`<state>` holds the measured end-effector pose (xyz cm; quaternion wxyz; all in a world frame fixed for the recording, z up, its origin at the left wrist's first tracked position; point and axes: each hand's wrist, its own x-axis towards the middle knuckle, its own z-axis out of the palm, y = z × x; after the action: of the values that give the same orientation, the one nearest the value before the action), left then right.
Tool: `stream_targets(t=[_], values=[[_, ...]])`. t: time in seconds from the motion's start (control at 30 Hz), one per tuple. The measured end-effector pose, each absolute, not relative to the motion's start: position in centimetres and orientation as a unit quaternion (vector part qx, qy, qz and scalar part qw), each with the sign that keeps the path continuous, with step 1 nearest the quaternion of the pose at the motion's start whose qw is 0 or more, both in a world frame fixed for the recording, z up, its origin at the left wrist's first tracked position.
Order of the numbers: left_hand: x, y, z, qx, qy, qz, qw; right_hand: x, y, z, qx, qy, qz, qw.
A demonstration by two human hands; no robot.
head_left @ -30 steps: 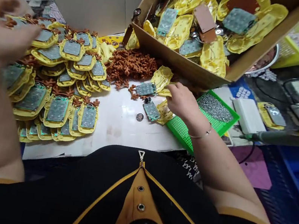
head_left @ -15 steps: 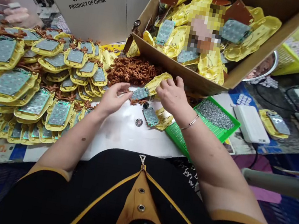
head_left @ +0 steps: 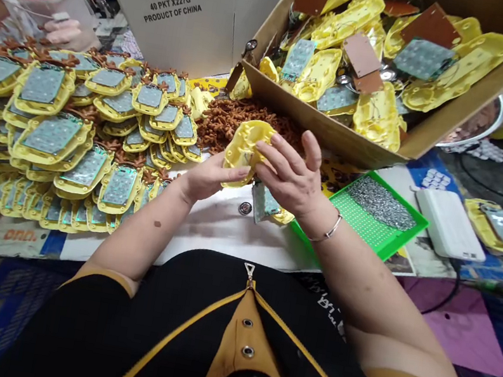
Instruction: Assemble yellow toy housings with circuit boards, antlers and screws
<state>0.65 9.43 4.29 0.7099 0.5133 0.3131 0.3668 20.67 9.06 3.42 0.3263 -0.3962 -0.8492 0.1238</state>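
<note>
Yellow shell (head_left: 245, 142) is mid-frame, raised over the white table top (head_left: 207, 223), between both hands. Left hand (head_left: 208, 176) grips its lower left, thumb across the near side. Right hand (head_left: 290, 170) is at its right edge, fingers bent and slightly spread, one digit sticking up; thumb hidden, so can't tell if it pinches. Board (head_left: 267, 203) is just below the right hand; whether wired to the shell, can't tell. Black disc (head_left: 245, 208) on the table top, near, untouched. Brown parts (head_left: 231, 121) heaped behind the left hand; screws (head_left: 377, 200) in the green tray (head_left: 347, 220), right of centre. Step in hand looks like handling or turning the shell. Next move probably calls for a steady left grip, right fingers free, no tug on any wires.
</note>
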Motion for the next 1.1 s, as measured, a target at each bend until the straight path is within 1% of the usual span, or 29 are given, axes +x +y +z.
stream_targets(t=[0.07, 0.17, 0.23, 0.27, 0.3, 0.37, 0.43, 0.47, 0.7, 0.83, 0.9, 0.97, 1.03, 1.1], values=[[0.8, 9.0, 4.2, 0.479, 0.317, 0.392, 0.719, 19.9, 9.0, 3.0, -0.373, -0.849, 0.096, 0.361], [0.5, 8.5, 4.3, 0.441, 0.323, 0.428, 0.720, 19.1, 8.6, 1.6, -0.368, -0.806, 0.049, 0.461], [-0.1, 8.0, 4.6, 0.421, 0.321, 0.442, 0.724, 18.7, 8.1, 0.4, -0.413, -0.741, 0.084, 0.522], [-0.4, 7.8, 4.8, 0.410, 0.324, 0.447, 0.726, 18.4, 7.9, -0.3, -0.440, -0.712, 0.125, 0.532], [-0.7, 7.5, 5.0, 0.398, 0.331, 0.452, 0.727, 18.1, 7.8, -0.9, -0.461, -0.694, 0.173, 0.525], [-1.1, 7.0, 5.5, 0.367, 0.355, 0.465, 0.723, 17.4, 7.7, -1.9, -0.483, -0.709, 0.248, 0.451], [-1.4, 6.7, 5.7, 0.336, 0.384, 0.475, 0.716, 16.7, 7.9, -2.4, -0.490, -0.743, 0.270, 0.367], [-1.4, 6.5, 5.8, 0.325, 0.396, 0.482, 0.711, 16.4, 8.0, -2.4, -0.495, -0.753, 0.268, 0.342], [-2.0, 6.4, 5.5, 0.316, 0.442, 0.566, 0.620, 16.1, 7.5, -1.5, -0.527, -0.765, 0.221, 0.297], [-1.9, 6.0, 6.0, 0.289, 0.450, 0.579, 0.616, 16.7, 6.7, -1.6, -0.545, -0.773, 0.199, 0.255], [-1.8, 5.7, 6.6, 0.280, 0.442, 0.582, 0.622, 16.9, 6.6, -1.8, -0.550, -0.775, 0.192, 0.244], [-1.8, 5.4, 7.3, 0.276, 0.435, 0.579, 0.632, 16.8, 6.8, -2.0, -0.537, -0.777, 0.201, 0.258], [-1.9, 5.0, 7.8, 0.270, 0.430, 0.568, 0.648, 16.5, 6.9, -2.2, -0.494, -0.766, 0.275, 0.306], [-1.9, 4.7, 8.2, 0.264, 0.423, 0.557, 0.664, 15.9, 6.9, -2.2, -0.417, -0.730, 0.403, 0.362]])
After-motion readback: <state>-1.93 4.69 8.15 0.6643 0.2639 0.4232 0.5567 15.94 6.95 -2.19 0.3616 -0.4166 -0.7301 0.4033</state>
